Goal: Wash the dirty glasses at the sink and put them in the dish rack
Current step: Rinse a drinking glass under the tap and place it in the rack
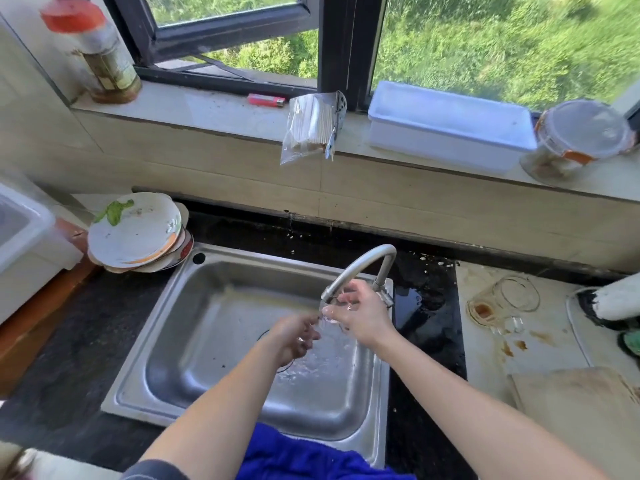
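The glass was clear, thin-walled and running wet, so it would likely be light and stiff but slick and easily chipped against the steel. The safest hold looked to be round its wall, with thumb opposed to fingers, not by the rim.

It sat under the spout of the tap, over the right half of the sink and towards the bench's far edge, with water falling through it. The right hand gripped it, its fingers curled round the wall from the right. The left hand was just beside it on the left, fingers loosely curled and reaching the lower part of the glass. Blur and splashing water hid whether they pinched it or only rubbed it.

Another stained glass stood unwashed towards the right end of the bench, near its far edge and well apart from both hands. No dish rack could be made out for certain.
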A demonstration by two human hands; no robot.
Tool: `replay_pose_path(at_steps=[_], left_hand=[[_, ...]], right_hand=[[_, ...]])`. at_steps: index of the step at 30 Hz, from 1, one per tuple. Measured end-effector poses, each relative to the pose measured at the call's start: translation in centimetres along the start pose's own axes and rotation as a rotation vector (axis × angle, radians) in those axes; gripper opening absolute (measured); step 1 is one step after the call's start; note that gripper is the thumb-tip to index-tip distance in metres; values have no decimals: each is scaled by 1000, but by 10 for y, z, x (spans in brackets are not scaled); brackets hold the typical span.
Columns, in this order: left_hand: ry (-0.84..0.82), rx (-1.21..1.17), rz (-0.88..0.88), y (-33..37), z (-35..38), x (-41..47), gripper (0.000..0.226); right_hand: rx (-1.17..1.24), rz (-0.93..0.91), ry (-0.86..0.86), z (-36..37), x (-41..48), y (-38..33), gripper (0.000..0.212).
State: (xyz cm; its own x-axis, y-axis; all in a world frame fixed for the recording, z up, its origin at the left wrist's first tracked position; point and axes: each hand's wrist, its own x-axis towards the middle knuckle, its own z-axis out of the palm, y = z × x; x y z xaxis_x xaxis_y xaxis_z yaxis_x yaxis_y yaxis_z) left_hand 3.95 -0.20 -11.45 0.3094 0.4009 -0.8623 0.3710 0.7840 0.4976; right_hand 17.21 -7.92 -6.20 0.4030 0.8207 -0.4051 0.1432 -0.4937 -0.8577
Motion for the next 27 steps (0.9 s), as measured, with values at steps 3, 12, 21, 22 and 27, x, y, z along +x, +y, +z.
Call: replay_pose_path(at_steps=[3,12,21,22,27], left_hand=[[219,-122,143,10,-19,-9,16],[371,431,588,38,0,-43,25],[113,178,425,47,-2,-45,17],[132,218,442,47,-1,-45,14],[247,529,525,47,17,-36,8]], right_hand=[[-19,95,-149,0,9,7,66],[-775,-252,-231,23,20,7,27],[-708,-175,-195,16,27,20,26],[-705,-166,-208,16,28,20,28],[-512,-65,-243,15,30,25,42]])
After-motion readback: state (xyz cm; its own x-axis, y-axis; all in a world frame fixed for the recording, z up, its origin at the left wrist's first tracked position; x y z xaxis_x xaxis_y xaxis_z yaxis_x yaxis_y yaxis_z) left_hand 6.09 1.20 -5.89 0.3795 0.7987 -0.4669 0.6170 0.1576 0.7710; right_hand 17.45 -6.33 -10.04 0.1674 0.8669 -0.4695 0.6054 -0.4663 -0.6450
